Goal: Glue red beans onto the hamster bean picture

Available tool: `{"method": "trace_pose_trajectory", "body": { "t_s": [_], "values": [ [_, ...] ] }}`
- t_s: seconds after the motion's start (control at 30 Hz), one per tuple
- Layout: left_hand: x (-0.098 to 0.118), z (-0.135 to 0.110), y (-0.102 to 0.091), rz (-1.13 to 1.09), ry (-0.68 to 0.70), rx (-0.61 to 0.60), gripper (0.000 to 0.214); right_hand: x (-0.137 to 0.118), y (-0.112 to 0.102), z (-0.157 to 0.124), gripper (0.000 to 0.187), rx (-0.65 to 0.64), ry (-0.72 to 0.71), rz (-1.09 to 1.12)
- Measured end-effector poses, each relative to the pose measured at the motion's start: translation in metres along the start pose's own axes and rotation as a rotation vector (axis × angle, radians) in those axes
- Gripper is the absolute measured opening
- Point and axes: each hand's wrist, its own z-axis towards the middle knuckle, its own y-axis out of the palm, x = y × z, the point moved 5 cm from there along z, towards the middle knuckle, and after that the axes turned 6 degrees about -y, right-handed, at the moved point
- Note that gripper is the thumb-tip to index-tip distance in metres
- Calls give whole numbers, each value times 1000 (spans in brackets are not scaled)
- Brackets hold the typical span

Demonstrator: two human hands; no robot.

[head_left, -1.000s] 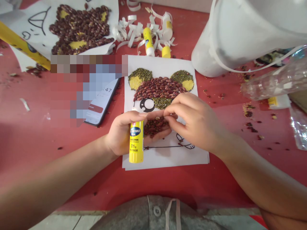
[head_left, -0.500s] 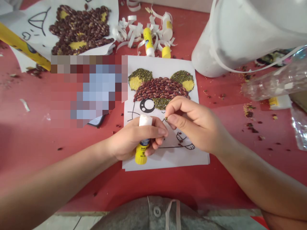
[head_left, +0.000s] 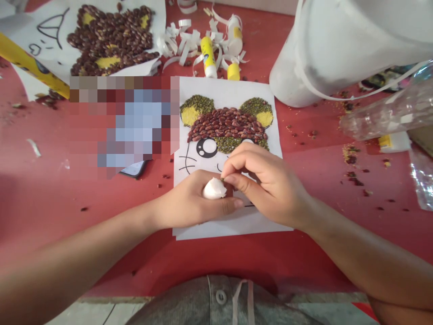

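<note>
Right hand [head_left: 269, 187] clamped on a tiny green mung bean [head_left: 222, 179], pinched at the tips of thumb and forefinger, at the hand's 9 o'clock (too small for any long axis to show). Left hand [head_left: 191, 198] closed around a glue stick [head_left: 214, 188], white glue tip out toward 2 o'clock, barrel hidden in the fist. Both hands close together over the lower half of a paper mouse picture [head_left: 230, 88].

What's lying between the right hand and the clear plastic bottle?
In the head view, the right hand and the clear plastic bottle have the edge of the white paper sheet between them, then the red tabletop with scattered bean bits.
</note>
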Motion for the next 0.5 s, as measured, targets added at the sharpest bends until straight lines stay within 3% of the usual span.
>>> {"method": "trace_pose_trajectory", "body": {
  "t_s": [0.5],
  "values": [
    [-2,0,-1,-2,5,-25,24,-1,2,-2,13,33,-7,24]
  ]
}}
